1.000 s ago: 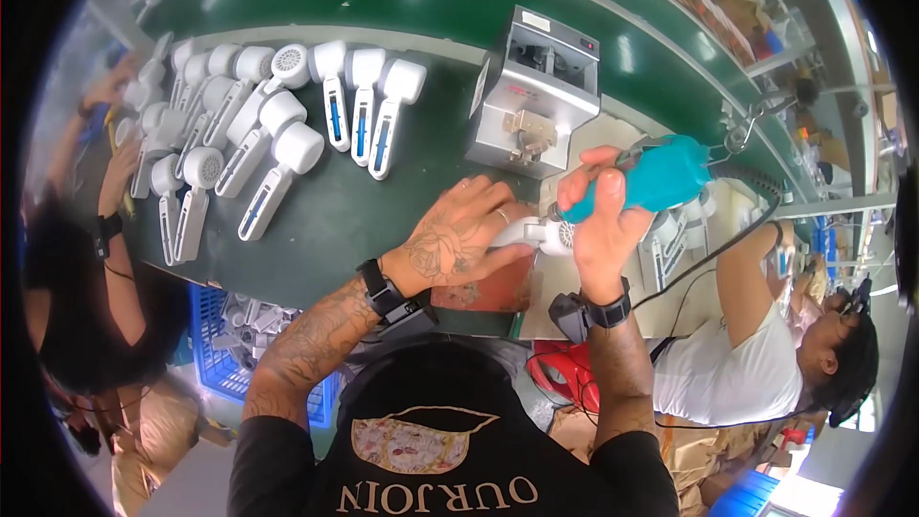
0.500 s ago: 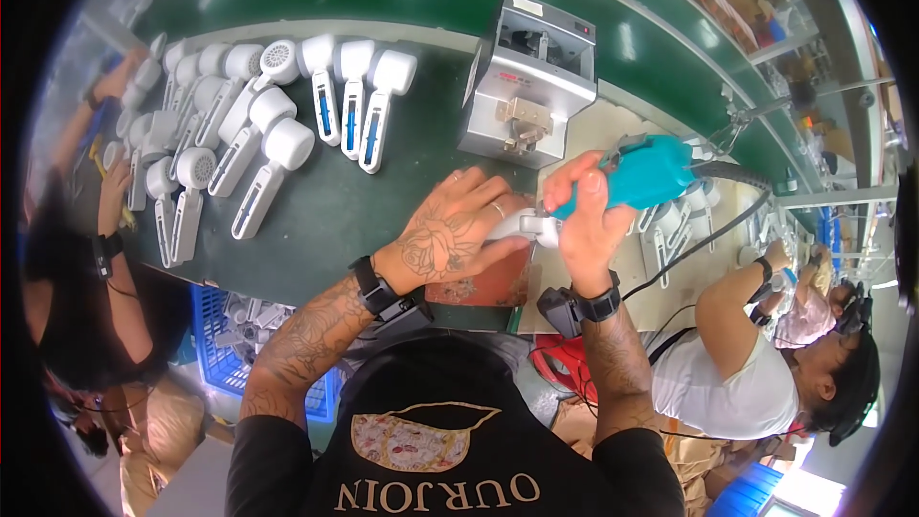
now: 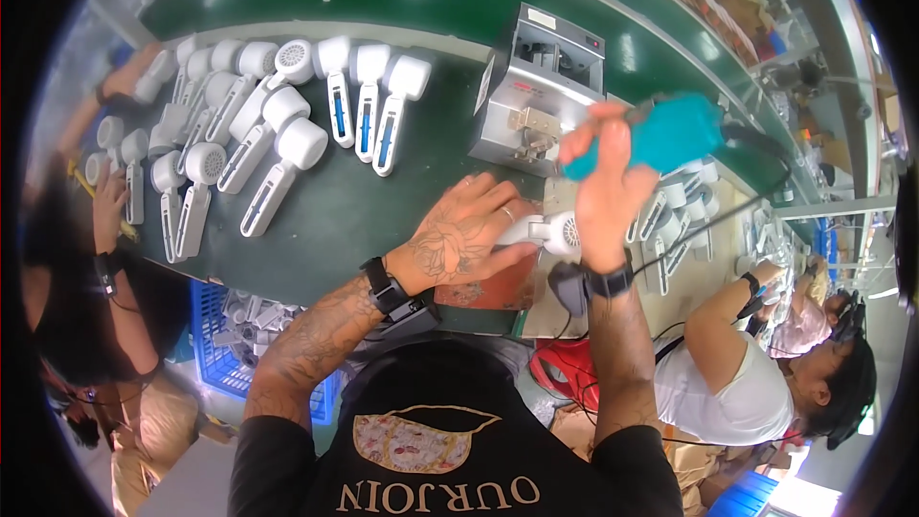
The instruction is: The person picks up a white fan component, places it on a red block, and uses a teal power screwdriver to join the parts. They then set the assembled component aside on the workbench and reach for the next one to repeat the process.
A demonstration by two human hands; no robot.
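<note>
Holds a small white fan (image 3: pixel 544 231) with the left hand (image 3: pixel 467 230) closed on its handle, by the edge of the red mat (image 3: pixel 486 294). Grips a blue-green tool (image 3: pixel 678 134) in the right hand (image 3: pixel 609 190), near the fan's round head. Cannot see the tool's tip clearly. Has a gray metal machine (image 3: pixel 517 105) just past the hands, and lots more white fans (image 3: pixel 300 144) lying on the green table (image 3: pixel 330 220) to the left.

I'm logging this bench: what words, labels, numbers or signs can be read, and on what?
Black shirt: large pale lettering, upside down; I don't copy wording.
Grey machine: red marking, too small to read.
White labels on its top and side: too small.
</note>
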